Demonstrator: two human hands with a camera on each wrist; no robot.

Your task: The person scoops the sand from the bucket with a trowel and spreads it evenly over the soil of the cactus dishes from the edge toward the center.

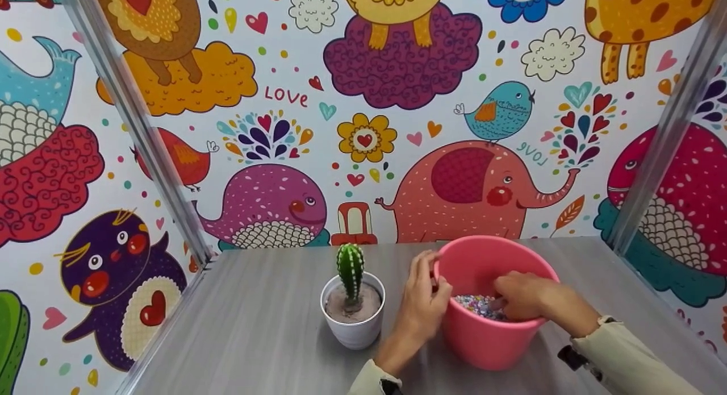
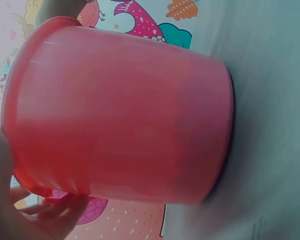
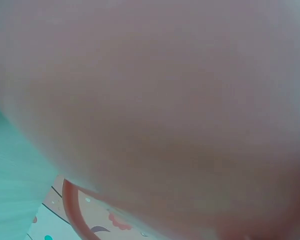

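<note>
A pink plastic bucket [image 1: 494, 344] stands on the grey table, with a layer of small multicoloured pebbles [image 1: 474, 305] inside. My left hand [image 1: 423, 298] grips the bucket's left rim, thumb toward the front and fingers toward the back. In the left wrist view, the fingers [image 2: 60, 215] curl at the rim beside the bucket wall [image 2: 135, 115]. Reaching over the right rim, my right hand [image 1: 522, 295] is down inside the bucket with bent fingers at the pebbles. Its fingertips are partly hidden, so I cannot tell whether it holds any. The right wrist view is mostly filled by blurred skin.
Left of the bucket, a small green cactus [image 1: 350, 270] stands upright in a white pot [image 1: 355, 333] with pale soil. Behind the grey table [image 1: 255, 327] rises a wall [image 1: 363, 59] printed with cartoon animals. Metal strips [image 1: 153, 150] run along the corners at both sides.
</note>
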